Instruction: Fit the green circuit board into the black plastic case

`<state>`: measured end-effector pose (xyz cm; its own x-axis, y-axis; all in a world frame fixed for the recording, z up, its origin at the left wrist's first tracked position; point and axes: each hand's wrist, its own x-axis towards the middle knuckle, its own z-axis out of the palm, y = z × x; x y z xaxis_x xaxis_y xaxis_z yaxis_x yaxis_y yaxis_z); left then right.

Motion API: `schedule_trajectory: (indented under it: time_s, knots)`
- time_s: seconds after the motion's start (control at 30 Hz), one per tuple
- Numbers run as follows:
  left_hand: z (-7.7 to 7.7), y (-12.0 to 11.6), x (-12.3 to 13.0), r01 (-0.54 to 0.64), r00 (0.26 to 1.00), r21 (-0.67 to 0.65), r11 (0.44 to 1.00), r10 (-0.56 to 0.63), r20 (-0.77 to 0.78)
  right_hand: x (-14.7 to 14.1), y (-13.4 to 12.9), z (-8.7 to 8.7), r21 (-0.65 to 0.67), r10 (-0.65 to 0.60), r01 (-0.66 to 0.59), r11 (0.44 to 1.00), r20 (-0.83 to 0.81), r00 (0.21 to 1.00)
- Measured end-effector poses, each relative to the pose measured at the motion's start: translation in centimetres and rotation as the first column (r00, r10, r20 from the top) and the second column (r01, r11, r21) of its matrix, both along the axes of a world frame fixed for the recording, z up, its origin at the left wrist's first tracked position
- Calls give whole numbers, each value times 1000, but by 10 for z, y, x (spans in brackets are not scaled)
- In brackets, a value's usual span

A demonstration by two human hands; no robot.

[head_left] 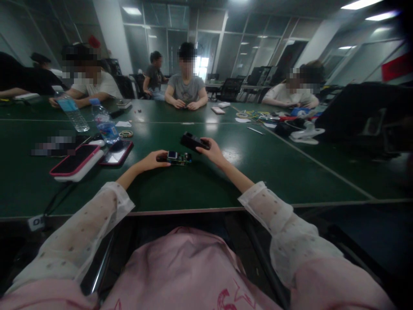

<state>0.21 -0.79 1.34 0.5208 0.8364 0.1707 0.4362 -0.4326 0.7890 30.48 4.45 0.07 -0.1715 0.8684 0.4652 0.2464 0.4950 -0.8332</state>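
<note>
My left hand (157, 160) is closed on the dark end of a small electronic device (179, 158), whose green circuit board, little screen and round black part at the right end lie exposed. A black plastic housing (192, 141) is gripped in my right hand (212, 151), by its right end. The housing slants just above and to the right of the circuit board, and a narrow gap seems to part the two. Both are held low over the green table (180, 193). My fingertips are partly hidden behind what they hold.
Left of my hands are a pink-edged phone on a white block (77, 162), another phone (116, 153) and two water bottles, one clear (72, 110), one beside it (106, 122). A pen (256, 130), cables (254, 115) and a white clip-like object (306, 133) lie right. Several people sit around the table.
</note>
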Motion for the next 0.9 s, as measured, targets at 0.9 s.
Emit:
schedule_trajectory:
  time_s: [0.9]
  knots:
    - [-5,2,1,-38,999,8,999,38,22,-28,-34,-7,67,261,-291,954,287,922]
